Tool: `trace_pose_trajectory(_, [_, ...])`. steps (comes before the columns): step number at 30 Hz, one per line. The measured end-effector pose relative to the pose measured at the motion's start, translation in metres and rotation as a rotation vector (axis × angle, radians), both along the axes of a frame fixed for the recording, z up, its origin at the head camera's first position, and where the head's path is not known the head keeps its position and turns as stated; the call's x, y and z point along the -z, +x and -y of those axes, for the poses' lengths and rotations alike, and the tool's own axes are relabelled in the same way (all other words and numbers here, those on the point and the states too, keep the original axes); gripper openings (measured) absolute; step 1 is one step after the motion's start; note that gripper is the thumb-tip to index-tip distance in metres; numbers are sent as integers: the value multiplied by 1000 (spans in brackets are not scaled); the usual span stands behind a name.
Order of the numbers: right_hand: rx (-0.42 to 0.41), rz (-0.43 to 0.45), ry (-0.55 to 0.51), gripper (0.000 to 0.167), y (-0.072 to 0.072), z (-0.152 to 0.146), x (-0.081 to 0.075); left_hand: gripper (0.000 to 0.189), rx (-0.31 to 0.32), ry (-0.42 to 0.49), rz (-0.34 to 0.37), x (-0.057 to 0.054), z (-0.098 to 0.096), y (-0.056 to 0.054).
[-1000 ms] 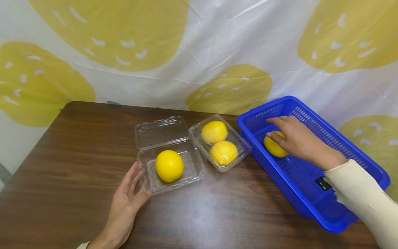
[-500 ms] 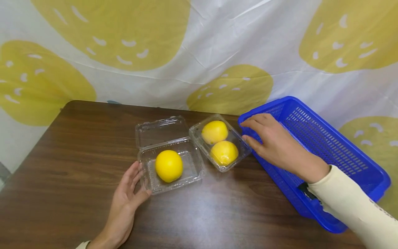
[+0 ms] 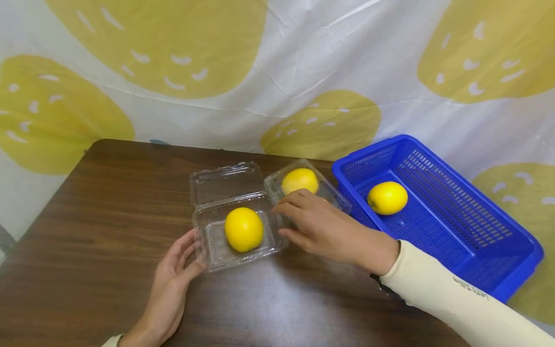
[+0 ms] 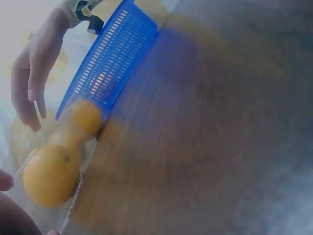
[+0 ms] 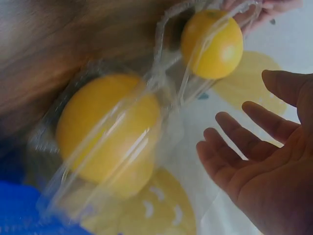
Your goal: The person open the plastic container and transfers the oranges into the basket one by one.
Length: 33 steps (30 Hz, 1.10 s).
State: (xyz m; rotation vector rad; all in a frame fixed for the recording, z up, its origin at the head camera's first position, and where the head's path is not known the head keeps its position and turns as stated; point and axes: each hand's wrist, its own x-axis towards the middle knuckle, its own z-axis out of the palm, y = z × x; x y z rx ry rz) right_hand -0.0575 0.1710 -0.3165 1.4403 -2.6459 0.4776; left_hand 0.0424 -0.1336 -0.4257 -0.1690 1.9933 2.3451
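Observation:
My left hand (image 3: 171, 284) holds the near-left edge of an open clear plastic clamshell container (image 3: 270, 241), with the thumb at its front corner. One round yellow citrus fruit (image 3: 244, 230) lies inside, and the lid (image 3: 225, 183) is folded back. My right hand (image 3: 318, 226) hovers near the container's right side, its loosely spread fingers (image 5: 264, 122) holding nothing. Behind that hand, a second clear clamshell (image 3: 334, 195) with two yellow fruits (image 3: 300, 181) is partly hidden. Both containers also show in the right wrist view.
A blue perforated basket (image 3: 455, 193) stands at the right with one yellow fruit (image 3: 388, 198) in it. Everything rests on a dark wooden table (image 3: 99, 231). A white curtain (image 3: 312, 38) printed with yellow shapes hangs behind the table's far edge.
My right hand has moved left from the basket, past the second clamshell, to the open one, carrying nothing. The fruit in the open container has shifted slightly right. My left hand stays almost still.

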Motion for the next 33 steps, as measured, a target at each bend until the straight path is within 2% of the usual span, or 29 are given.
trace_pose_trajectory(8, [-47, 110, 16, 52, 1, 24, 17, 69, 35, 18, 51, -3, 6, -2])
trace_pose_trajectory(16, [-8, 217, 90, 67, -2, 34, 26, 69, 43, 20, 78, -5, 8, -2])
trace_pose_trajectory(33, [-27, 190, 51, 80, -8, 46, 38, 69, 14, 22, 40, -4, 4, -2])
